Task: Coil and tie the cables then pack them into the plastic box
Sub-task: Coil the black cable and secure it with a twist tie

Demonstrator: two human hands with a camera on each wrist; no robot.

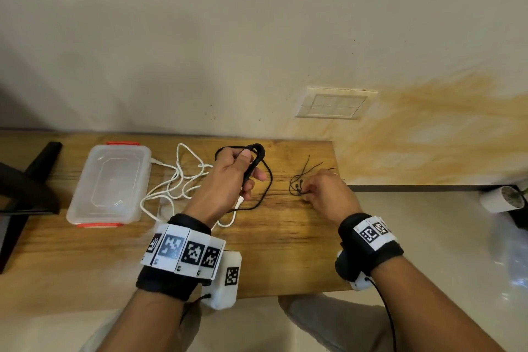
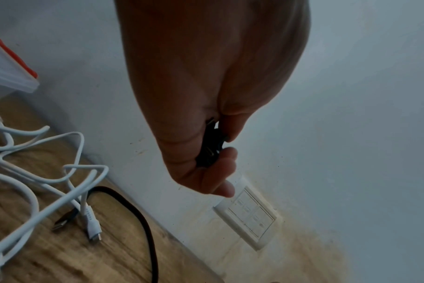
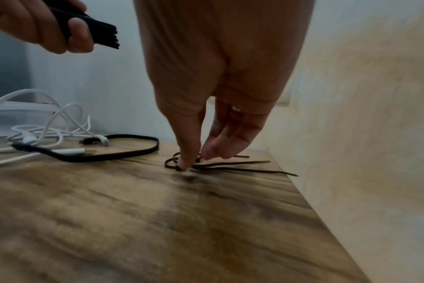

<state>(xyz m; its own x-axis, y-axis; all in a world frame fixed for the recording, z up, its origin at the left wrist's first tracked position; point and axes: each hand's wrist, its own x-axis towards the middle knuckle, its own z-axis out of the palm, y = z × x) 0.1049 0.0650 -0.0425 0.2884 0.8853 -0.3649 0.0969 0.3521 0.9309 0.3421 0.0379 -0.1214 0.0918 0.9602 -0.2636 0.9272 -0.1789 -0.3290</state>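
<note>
My left hand (image 1: 245,171) is raised over the wooden table (image 1: 285,251) and grips a coiled bundle of black cable (image 1: 255,158). The cable's loose end trails in a loop on the table (image 1: 267,188). In the left wrist view my fingers (image 2: 220,172) curl round the black coil (image 2: 211,149). To its right, my right hand (image 1: 307,193) reaches down and pinches one of several thin black cable ties (image 1: 303,177) lying on the table. The right wrist view shows thumb and fingertips (image 3: 194,160) closing on the cable ties (image 3: 242,165). A tangled white cable (image 1: 183,177) lies beside the lidded clear plastic box (image 1: 110,183).
The box with orange clasps sits at the table's left, with a black stand (image 1: 31,180) further left. A wall with a socket plate (image 1: 337,103) runs right behind the table. The table's right edge is just past the ties. A white pot (image 1: 503,198) stands on the floor at the right.
</note>
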